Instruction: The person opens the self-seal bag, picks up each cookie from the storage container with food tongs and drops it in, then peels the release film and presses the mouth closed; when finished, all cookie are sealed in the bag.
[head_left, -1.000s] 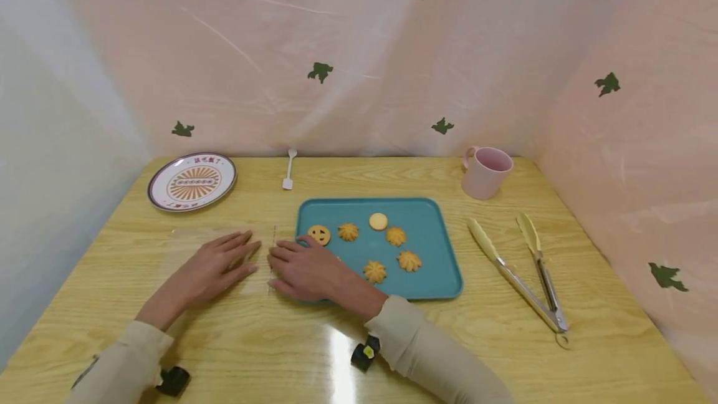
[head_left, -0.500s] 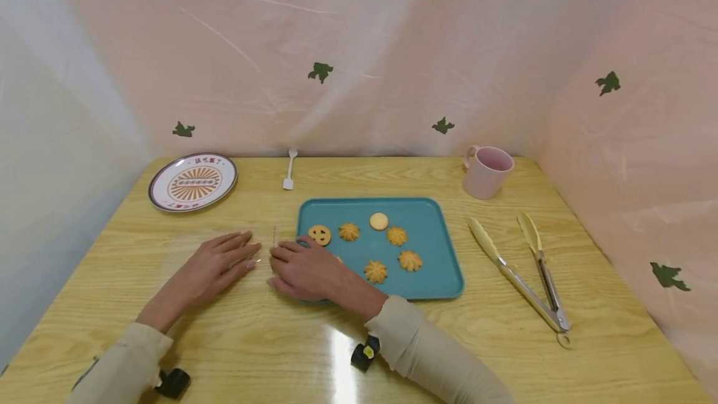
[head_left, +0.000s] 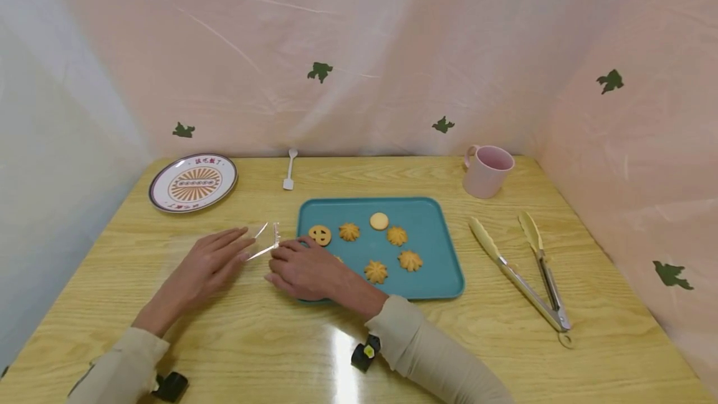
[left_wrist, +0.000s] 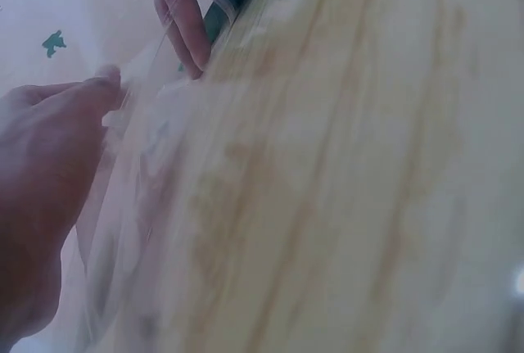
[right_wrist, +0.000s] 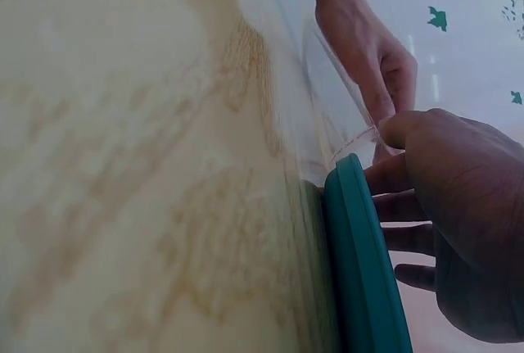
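Observation:
A clear plastic bag lies left of the blue tray, its right-hand edge raised and glinting between my hands. My left hand lies over the bag. In the left wrist view, its thumb and fingers pinch the clear film. My right hand reaches across the tray's left end and covers part of it. Seen from the right wrist, its thumb and forefinger pinch the bag's edge while the other fingers extend beside the tray. Several cookies lie on the tray, one partly hidden by my right hand.
A patterned plate rests at the back left, with a small white spatula to its right. At the back right stands a pink mug. Spread tongs lie right of the tray. Curtains hang behind the wooden table.
The bag's right edge has lifted from nearly flat and now catches the light. My left hand has drawn slightly left. The right hand has barely shifted.

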Available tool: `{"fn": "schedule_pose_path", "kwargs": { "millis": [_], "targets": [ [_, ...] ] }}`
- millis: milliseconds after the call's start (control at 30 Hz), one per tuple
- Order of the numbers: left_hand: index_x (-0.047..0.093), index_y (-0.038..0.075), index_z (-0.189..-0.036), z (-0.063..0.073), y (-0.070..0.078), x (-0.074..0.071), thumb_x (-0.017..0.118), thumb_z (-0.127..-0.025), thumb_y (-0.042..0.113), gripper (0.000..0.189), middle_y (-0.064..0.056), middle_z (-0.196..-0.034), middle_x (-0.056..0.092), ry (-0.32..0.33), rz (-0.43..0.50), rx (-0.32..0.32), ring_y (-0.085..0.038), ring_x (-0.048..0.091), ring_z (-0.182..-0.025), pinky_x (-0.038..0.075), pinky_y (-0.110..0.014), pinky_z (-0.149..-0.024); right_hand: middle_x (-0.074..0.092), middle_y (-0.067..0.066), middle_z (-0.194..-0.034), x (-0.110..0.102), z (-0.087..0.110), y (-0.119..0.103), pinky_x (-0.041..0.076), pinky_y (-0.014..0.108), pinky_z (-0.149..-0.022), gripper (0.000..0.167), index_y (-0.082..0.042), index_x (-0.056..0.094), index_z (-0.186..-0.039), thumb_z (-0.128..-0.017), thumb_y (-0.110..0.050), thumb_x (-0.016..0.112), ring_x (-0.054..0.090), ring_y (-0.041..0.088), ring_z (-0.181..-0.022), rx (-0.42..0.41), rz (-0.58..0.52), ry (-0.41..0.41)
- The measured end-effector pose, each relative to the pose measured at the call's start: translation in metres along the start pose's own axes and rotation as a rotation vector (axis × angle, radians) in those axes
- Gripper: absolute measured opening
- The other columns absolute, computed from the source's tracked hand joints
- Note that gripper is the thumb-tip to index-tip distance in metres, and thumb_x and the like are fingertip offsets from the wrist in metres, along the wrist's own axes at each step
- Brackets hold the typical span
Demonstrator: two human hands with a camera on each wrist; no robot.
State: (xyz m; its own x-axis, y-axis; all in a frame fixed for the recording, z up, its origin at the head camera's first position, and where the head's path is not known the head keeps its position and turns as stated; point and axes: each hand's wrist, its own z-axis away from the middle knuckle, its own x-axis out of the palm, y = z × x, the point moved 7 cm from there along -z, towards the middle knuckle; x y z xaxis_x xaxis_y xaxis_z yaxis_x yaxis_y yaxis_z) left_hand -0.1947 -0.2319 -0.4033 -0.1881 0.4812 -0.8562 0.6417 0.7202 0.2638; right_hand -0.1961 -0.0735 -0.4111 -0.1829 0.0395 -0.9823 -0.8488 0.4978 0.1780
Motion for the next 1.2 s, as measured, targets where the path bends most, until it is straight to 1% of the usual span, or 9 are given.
{"fn": "schedule_pose_path", "kwargs": {
  "millis": [67,167,300,433,633,867,1033,1200],
  "targets": [
    [0.069,0.001,-0.132,0.000,0.002,-0.003,0.067,-0.100,0.006,0.033,-0.021,-0.139,0.062,0.027,-0.001,0.023,-0.043,0.056,-0.127,0.041,-0.062,-0.102,0.060,-0.007,-0.142,0.000,0.000,0.001,0.039,0.036,-0.111,0.040,-0.025,0.069,-0.131,-0.114,-0.040,0.036,0.048,0.015,-0.138,0.002,-0.026,-0.004],
    [0.069,0.001,-0.132,0.000,0.002,-0.005,0.068,-0.099,0.005,0.033,-0.020,-0.138,0.063,0.053,-0.004,0.040,-0.041,0.057,-0.126,0.042,-0.061,-0.101,0.061,-0.006,-0.142,0.002,-0.001,0.003,0.039,0.037,-0.112,0.042,-0.025,0.069,-0.132,-0.114,-0.043,0.034,0.047,0.015,-0.139,0.006,-0.067,-0.012],
    [0.069,0.003,-0.132,0.001,0.002,-0.007,0.066,-0.102,0.010,0.032,-0.019,-0.138,0.063,0.067,-0.005,0.043,-0.040,0.057,-0.126,0.042,-0.060,-0.100,0.060,-0.005,-0.143,0.002,0.000,0.005,0.039,0.038,-0.113,0.046,-0.025,0.067,-0.136,-0.114,-0.045,0.032,0.047,0.016,-0.139,0.006,-0.099,-0.023],
    [0.069,0.003,-0.133,0.000,0.003,-0.008,0.065,-0.102,0.010,0.031,-0.019,-0.137,0.064,0.073,-0.002,0.040,-0.041,0.057,-0.126,0.042,-0.060,-0.101,0.058,-0.003,-0.146,0.000,0.000,0.007,0.038,0.040,-0.113,0.048,-0.024,0.065,-0.140,-0.114,-0.046,0.032,0.048,0.017,-0.139,0.016,-0.144,-0.037],
    [0.068,0.003,-0.134,0.000,0.003,-0.008,0.066,-0.102,0.010,0.033,-0.019,-0.139,0.062,0.048,-0.016,0.004,-0.041,0.056,-0.127,0.041,-0.061,-0.102,0.057,-0.001,-0.147,-0.001,0.001,0.011,0.039,0.042,-0.113,0.049,-0.022,0.063,-0.142,-0.113,-0.048,0.033,0.048,0.018,-0.137,0.035,-0.219,-0.040],
    [0.067,0.003,-0.135,0.001,0.002,-0.006,0.065,-0.102,0.009,0.033,-0.020,-0.140,0.061,0.019,-0.023,-0.011,-0.041,0.055,-0.127,0.041,-0.062,-0.102,0.057,0.000,-0.147,-0.002,0.004,0.016,0.039,0.042,-0.113,0.050,-0.019,0.062,-0.142,-0.113,-0.049,0.034,0.048,0.019,-0.138,0.052,-0.252,-0.015],
    [0.066,0.004,-0.136,-0.001,0.004,-0.006,0.063,-0.104,0.012,0.033,-0.020,-0.140,0.061,-0.003,-0.035,-0.008,-0.042,0.057,-0.125,0.042,-0.062,-0.101,0.058,0.001,-0.145,-0.008,0.013,0.023,0.040,0.042,-0.111,0.046,-0.019,0.063,-0.141,-0.112,-0.047,0.039,0.050,0.020,-0.136,0.070,-0.265,0.017],
    [0.066,0.003,-0.136,-0.002,0.005,-0.006,0.062,-0.104,0.013,0.033,-0.021,-0.139,0.062,-0.014,-0.043,0.001,-0.042,0.058,-0.124,0.042,-0.063,-0.102,0.058,0.004,-0.145,-0.014,0.028,0.037,0.040,0.045,-0.111,0.045,-0.016,0.063,-0.141,-0.112,-0.044,0.042,0.050,0.023,-0.136,0.103,-0.339,0.056]
  ]
}}
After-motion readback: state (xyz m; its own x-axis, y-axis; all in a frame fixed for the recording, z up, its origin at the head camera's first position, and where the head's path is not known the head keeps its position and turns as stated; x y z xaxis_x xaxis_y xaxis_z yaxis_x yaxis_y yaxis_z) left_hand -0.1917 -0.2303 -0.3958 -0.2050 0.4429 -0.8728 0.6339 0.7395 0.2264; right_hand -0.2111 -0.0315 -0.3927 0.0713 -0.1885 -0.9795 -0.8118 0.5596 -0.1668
